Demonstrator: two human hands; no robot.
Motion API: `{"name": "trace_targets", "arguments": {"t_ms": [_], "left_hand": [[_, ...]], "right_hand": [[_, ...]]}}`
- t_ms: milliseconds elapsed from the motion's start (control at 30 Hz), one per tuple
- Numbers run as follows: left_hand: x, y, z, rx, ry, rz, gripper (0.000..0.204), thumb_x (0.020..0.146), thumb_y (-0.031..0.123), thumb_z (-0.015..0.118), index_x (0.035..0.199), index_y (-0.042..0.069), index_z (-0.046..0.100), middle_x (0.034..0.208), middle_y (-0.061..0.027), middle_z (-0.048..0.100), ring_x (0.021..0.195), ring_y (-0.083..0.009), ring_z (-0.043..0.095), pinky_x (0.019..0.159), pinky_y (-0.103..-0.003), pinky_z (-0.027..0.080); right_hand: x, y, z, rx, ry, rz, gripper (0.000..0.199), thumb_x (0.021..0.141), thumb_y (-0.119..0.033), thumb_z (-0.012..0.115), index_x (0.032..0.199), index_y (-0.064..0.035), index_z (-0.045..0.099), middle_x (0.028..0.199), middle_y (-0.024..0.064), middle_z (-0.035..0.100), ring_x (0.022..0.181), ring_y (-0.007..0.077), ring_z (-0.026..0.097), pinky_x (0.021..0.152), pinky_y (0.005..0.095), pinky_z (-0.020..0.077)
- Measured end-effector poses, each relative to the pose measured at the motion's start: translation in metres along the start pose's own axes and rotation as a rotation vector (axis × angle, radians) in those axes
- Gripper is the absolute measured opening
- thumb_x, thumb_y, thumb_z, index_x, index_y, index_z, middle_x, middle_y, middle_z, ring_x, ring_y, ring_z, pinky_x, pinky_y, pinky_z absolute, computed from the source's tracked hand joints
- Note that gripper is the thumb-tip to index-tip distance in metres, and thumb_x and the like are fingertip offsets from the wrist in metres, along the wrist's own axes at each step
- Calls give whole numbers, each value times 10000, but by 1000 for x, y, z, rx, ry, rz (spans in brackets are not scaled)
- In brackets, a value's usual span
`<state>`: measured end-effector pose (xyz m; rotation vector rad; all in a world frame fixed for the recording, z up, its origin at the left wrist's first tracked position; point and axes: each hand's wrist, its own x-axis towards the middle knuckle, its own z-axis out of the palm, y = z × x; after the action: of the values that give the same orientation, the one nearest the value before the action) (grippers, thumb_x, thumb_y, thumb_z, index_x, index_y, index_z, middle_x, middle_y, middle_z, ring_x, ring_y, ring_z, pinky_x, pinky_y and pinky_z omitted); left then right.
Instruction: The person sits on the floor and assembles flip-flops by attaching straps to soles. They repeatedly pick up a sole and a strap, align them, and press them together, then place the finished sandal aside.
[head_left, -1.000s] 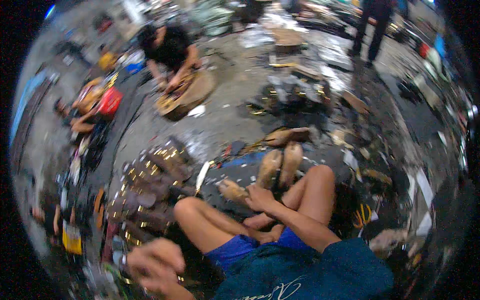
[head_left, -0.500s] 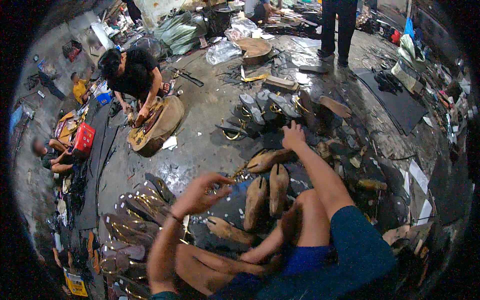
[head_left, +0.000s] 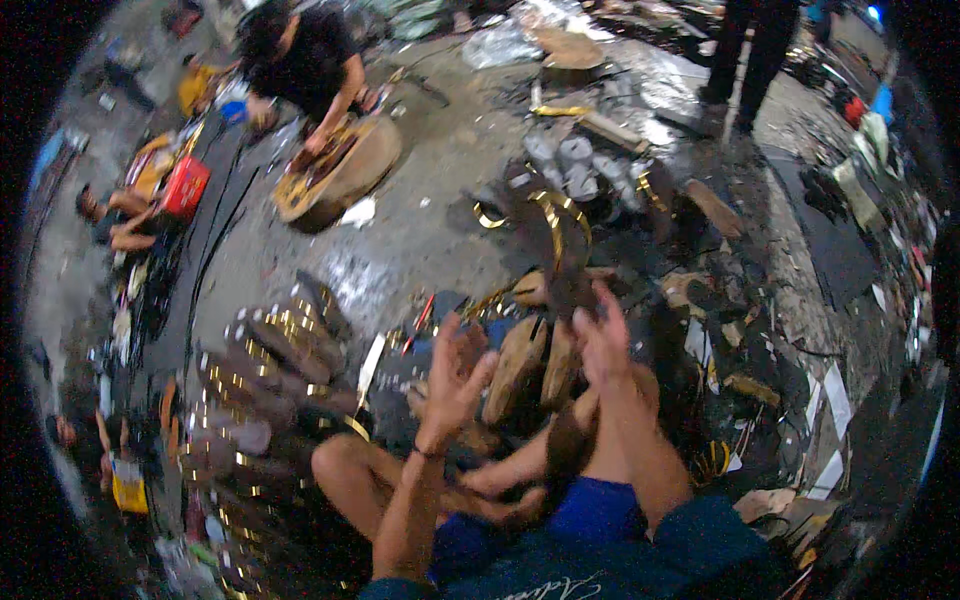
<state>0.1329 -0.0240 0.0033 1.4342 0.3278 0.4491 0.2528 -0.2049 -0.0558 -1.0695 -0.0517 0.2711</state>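
Head view, right hand (head_left: 606,345): Had the near end of a dark sandal (head_left: 569,255), with thumb and fingers drawn in pretty narrow on it. Got blurry there, so couldn't tell exactly how the fingertips sat on the sole.
Dark sandal: Was up off the floor, out past the right hand, tilted with its far end leaning to the left. Showed shiny gold straps on the far half.
Left hand (head_left: 460,380): Hung in the air well apart from the sandal, fingers wide and pointing up, thumb stuck out toward the right hand.
Wooden forms (head_left: 515,372): Lay in the gap between both hands, foot-shaped, two side by side. Had another one crosswise just beyond, partly covered by the sandal.
Sandal pile (head_left: 300,352): Sprawled across the floor left of the bent knee (head_left: 340,465), all overlapping, gold bits glinting everywhere.
Grey sandals (head_left: 578,165): Sat bunched up farther out, beyond the sandal in hand. Came out kinda smeary.
Co-worker (head_left: 305,85): Was bent over a chunky wooden block (head_left: 375,165) at upper left, with a hand down on top of it.
Red box (head_left: 186,186): Stood at far left, right beside a seated person (head_left: 125,215).
Dark trousers (head_left: 735,60): Belonged to somebody standing at the upper right.
White strips (head_left: 828,415): Were scattered on the floor off to the right.
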Motion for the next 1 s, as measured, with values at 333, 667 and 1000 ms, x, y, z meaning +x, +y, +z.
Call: {"name": "trace_targets", "arguments": {"t_ms": [333, 667, 1000], "left_hand": [[-151, 116, -45, 122, -234, -102, 665, 764, -34, 681, 1373, 18, 420, 1129, -93, 645, 1041, -203, 630, 936, -311, 476], [-225, 127, -74, 531, -514, 30, 638, 648, -86, 723, 1249, 50, 556, 1222, -151, 613, 1128, -277, 603, 940, -366, 498], [-250, 128, -75, 678, -312, 111, 463, 633, -79, 735, 1066, 60, 644, 1166, -140, 581, 1077, -277, 613, 926, -337, 509]], "right_hand": [[-206, -86, 32, -642, -636, -121, 597, 802, -92, 714, 1341, -40, 462, 1303, 150, 524, 1214, 294, 502, 1019, 403, 406], [-236, -105, 64, -869, -1005, -448, 440, 732, -88, 572, 1164, -111, 654, 1094, 108, 611, 1008, 304, 595, 861, 414, 513], [-256, -93, 72, -885, -1025, -412, 427, 659, -61, 607, 1085, -84, 626, 1152, 104, 580, 1147, 296, 541, 970, 438, 452]]}}
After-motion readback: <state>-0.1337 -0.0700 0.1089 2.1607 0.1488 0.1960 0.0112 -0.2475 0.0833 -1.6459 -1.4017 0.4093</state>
